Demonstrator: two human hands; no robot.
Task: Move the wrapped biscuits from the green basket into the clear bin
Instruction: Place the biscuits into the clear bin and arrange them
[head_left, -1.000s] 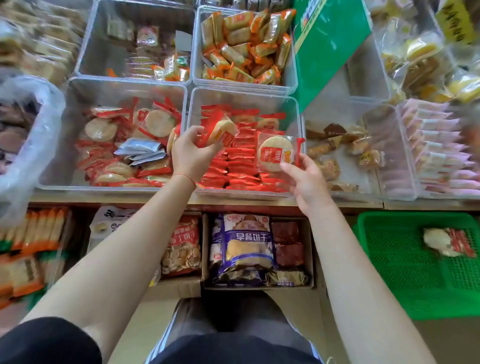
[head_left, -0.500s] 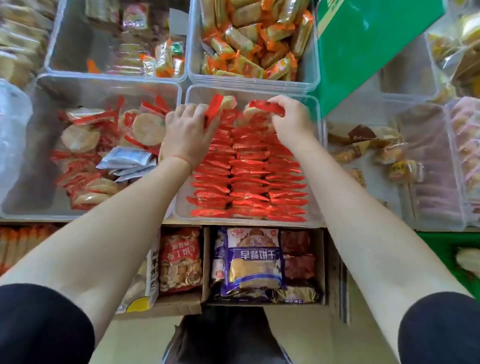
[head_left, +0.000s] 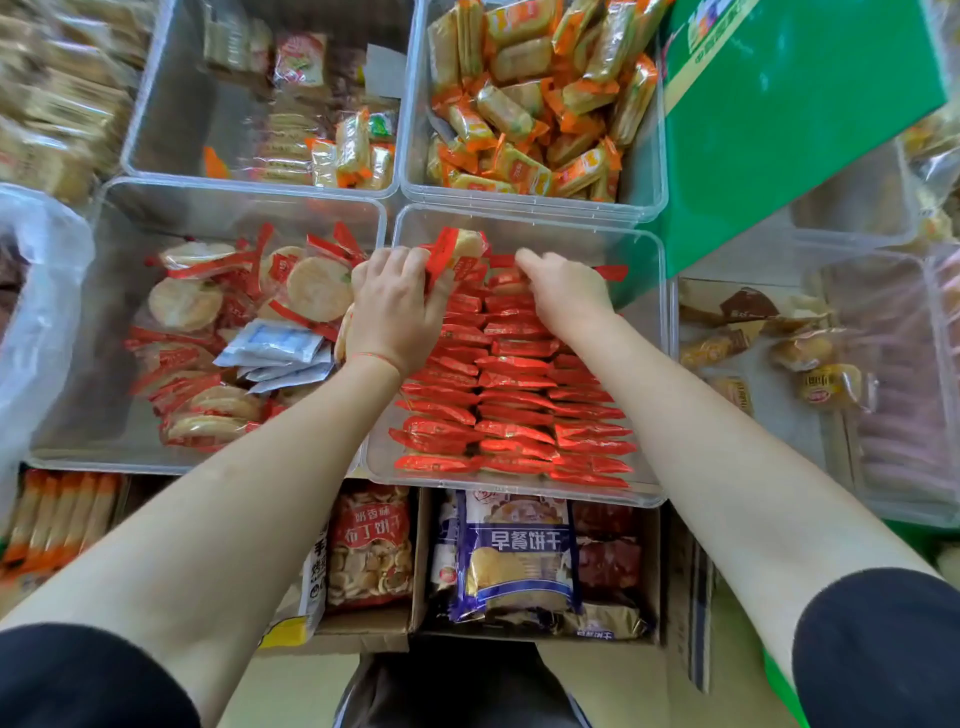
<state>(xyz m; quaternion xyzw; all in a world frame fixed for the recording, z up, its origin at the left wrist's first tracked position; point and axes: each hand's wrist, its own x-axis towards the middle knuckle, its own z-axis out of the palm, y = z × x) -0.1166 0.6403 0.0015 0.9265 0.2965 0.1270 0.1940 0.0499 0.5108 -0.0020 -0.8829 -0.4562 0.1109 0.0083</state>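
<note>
Head view: both arms are stretched over the clear bin (head_left: 524, 499), which is filled with red-wrapped biscuits (head_left: 514, 400) packed on edge in neat rows. At the far end of these rows, a wrapped biscuit (head_left: 457, 249) is gripped by the curled fingers of the left hand (head_left: 395, 306), its red wrapper standing up above the rows. The right hand (head_left: 563, 291) is laid just beside it, fingers bent down onto the tops of the packed wrappers; whether one is pinched cannot be told. Loose round biscuits in the same red wrap are seen in the neighbouring bin (head_left: 156, 457) on the left. Only a green sliver of the green basket (head_left: 784, 696) is visible at the lower right edge.
</note>
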